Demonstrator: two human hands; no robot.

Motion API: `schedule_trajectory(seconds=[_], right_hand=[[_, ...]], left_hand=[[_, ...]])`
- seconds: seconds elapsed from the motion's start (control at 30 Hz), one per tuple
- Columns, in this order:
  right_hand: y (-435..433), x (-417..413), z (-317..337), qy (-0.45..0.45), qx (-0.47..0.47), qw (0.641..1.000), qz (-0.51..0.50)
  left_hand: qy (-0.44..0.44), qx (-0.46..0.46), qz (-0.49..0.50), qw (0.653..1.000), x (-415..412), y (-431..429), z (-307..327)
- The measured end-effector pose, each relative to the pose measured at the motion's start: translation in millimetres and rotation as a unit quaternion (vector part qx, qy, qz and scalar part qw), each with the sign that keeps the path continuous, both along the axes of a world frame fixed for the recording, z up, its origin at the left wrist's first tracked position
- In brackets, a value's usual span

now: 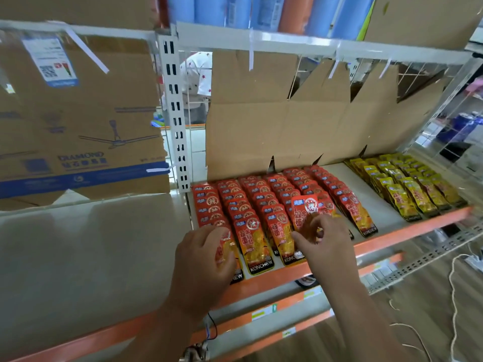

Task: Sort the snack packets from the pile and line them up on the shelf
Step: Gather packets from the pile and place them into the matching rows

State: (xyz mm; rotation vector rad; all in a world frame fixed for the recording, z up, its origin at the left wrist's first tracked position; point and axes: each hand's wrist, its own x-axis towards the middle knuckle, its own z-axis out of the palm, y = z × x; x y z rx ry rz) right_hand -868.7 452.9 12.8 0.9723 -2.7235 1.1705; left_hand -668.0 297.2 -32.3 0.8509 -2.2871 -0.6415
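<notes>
With red rows (261, 194) and yellow rows (407, 184) filling the shelf (407, 228), both hands are adding more: the left hand (206, 257) and the right hand (324, 239) are each pinching a red packet (305, 207).

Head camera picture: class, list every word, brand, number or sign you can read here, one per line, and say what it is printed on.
"KONCHEW": bottom edge of the red snack packets, and again on one at the right end of the red rows.
"DIAMOND": cardboard box on the left, beside a ceiling fan drawing.
Chinese characters on red packets: large, not transcribed.
White label with QR code: too blurred.
Yellow packets: too small.
Shelf-edge tags: unreadable.
</notes>
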Motion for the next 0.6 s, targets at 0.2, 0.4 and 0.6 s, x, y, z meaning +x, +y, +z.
schedule_trajectory(seconds=[0.2, 0.4, 0.6], right_hand=[[-6, -24, -18, 0.006, 0.013, 0.998, 0.053], [17, -77, -32, 0.013, 0.016, 0.997, 0.072], [48, -129, -39, 0.026, 0.023, 0.997, 0.069]], left_hand=[[-0.027, 0.012, 0.072, 0.997, -4, 14, -16], [-0.027, -0.026, 0.135, 0.990, -41, 47, -6], [-0.050, -0.094, 0.106, 0.989, -117, 78, -3]])
